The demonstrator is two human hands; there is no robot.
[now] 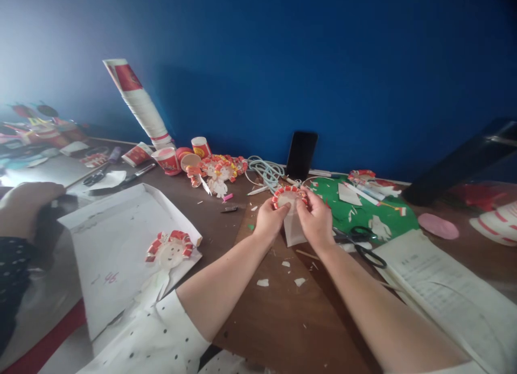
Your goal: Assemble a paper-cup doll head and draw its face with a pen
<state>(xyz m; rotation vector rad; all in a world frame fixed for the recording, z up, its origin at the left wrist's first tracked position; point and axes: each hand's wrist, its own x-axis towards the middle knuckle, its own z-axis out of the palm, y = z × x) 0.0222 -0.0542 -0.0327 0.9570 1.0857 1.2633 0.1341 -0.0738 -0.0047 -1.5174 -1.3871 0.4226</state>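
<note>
One phone (301, 154), one pink oval (438, 226)

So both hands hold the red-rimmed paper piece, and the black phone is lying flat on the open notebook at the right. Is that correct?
Not quite: the head view shows the black phone standing propped up at the blue wall. Both hands do hold the red-rimmed paper piece.

I face a blue wall (343, 67) beyond a brown table (258, 314); pale light (24, 34) washes the wall's far left side.
</note>
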